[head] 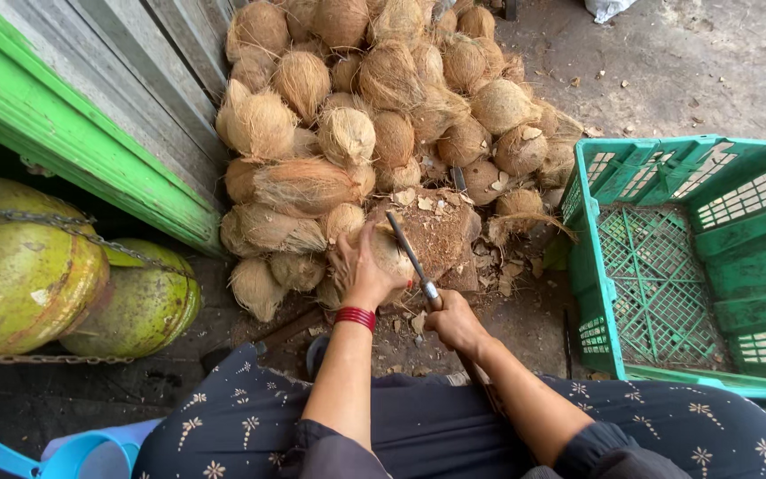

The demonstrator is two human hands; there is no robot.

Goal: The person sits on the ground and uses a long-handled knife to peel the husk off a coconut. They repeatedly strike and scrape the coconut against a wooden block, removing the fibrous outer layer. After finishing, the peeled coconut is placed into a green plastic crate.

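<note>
Our left hand (361, 266) gripped one coconut (390, 253), right hand (456, 321) clenched the blade (411, 257); pile (374, 115) still husked, crate (667, 293) empty

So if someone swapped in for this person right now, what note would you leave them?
Left hand: pressing a brown husked coconut onto the wooden chopping block.
Right hand: gripping a long metal blade laid against that coconut.
Pile of brown fibrous coconuts sits behind the block; green plastic crate on the right holds nothing.
Done: husk chips lie around the block.
Left: the pile, apparently.
</note>
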